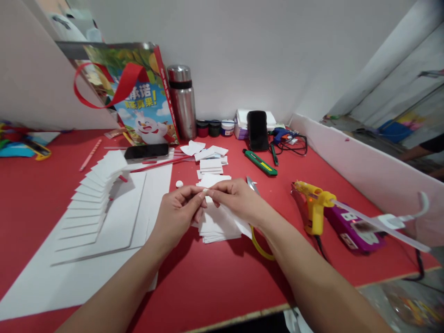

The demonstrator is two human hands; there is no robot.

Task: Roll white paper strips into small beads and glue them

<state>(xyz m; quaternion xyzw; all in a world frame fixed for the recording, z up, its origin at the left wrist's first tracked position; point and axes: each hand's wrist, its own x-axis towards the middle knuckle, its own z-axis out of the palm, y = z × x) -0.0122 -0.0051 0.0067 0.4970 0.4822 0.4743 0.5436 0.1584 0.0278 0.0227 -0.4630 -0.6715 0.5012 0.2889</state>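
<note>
Above a stack of white foam-board pieces (217,226), my left hand (178,208) and my right hand (237,199) meet fingertip to fingertip. Both are closed in a pinch on a small white piece (205,190), mostly covered by the fingers. A small white disc (179,184) lies beside my left hand. Scissors (260,247) with yellow handles lie partly under my right wrist. To the left, a curved, stair-like row of white boards (92,194) stands on a white board base (138,208).
A yellow glue gun (314,203) and a purple power strip (352,229) are at the right. Behind lie a green box cutter (260,162), a propped phone (257,130), paint jars (215,128), a steel flask (183,104) and a printed bag (138,101). A low white partition (364,171) borders the table.
</note>
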